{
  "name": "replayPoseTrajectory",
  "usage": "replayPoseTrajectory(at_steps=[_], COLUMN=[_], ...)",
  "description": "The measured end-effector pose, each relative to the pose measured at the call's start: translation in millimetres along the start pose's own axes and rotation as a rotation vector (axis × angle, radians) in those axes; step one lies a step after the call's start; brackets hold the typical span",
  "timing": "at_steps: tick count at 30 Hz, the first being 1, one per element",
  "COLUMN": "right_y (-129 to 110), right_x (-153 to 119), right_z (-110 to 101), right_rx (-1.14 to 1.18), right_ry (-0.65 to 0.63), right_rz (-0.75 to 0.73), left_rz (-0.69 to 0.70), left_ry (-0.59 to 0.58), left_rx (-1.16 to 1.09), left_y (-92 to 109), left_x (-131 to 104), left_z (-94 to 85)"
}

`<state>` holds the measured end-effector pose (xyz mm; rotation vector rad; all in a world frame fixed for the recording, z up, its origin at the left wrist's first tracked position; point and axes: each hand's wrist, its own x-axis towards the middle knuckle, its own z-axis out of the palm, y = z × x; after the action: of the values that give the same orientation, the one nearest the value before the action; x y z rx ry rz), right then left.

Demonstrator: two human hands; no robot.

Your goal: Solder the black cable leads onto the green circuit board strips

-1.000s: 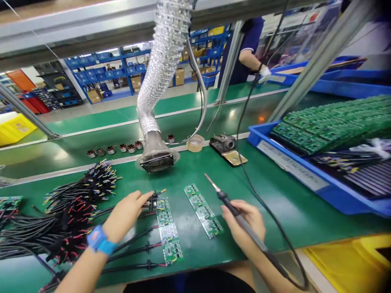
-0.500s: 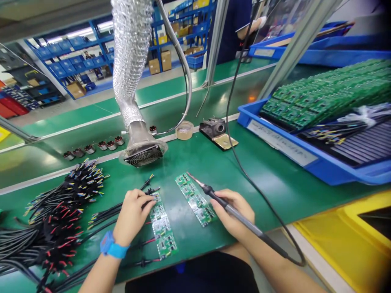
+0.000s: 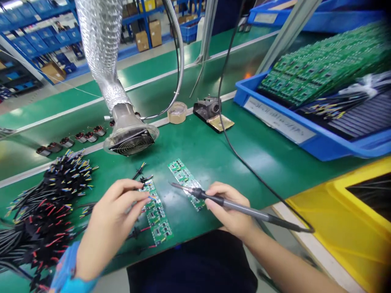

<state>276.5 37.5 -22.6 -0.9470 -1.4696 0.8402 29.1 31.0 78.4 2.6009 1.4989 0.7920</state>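
Observation:
My right hand (image 3: pixel 229 207) is wrapped round a soldering iron (image 3: pixel 244 208), its tip pointing left above the gap between two green circuit board strips. My left hand (image 3: pixel 117 215) pinches a cable end with blue and orange wires (image 3: pixel 152 197) over the upper part of the left board strip (image 3: pixel 159 219). Red-ended black cables (image 3: pixel 143 230) meet that strip's left edge. The right board strip (image 3: pixel 183 175) lies flat on the green table, partly behind the iron.
A fume extractor nozzle (image 3: pixel 131 140) hangs over the table. Cable bundles (image 3: pixel 70 175) lie at the left. Behind are a tape roll (image 3: pixel 177 112) and iron stand (image 3: pixel 209 112). A blue tray (image 3: pixel 281 126) of boards stands right, above a yellow bin (image 3: pixel 330 219).
My left hand has come nearer the camera and now shows coloured wires at its fingertips. The iron's tip has moved from the right strip's top end leftward and down. The view has shifted.

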Motion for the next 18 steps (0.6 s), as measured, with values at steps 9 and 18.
replayPoseTrajectory(at_steps=[9, 18], right_y=[1, -8], right_x=[-39, -29], right_z=[0, -1], right_rx=[0.223, 0.061], right_ry=[-0.169, -0.274], right_rz=[0.159, 0.116], left_rz=[-0.391, -0.392], left_ry=[-0.197, -0.169], left_rx=[-0.205, -0.154], left_y=[35, 40], left_x=[-73, -78], left_z=[68.5, 71.2])
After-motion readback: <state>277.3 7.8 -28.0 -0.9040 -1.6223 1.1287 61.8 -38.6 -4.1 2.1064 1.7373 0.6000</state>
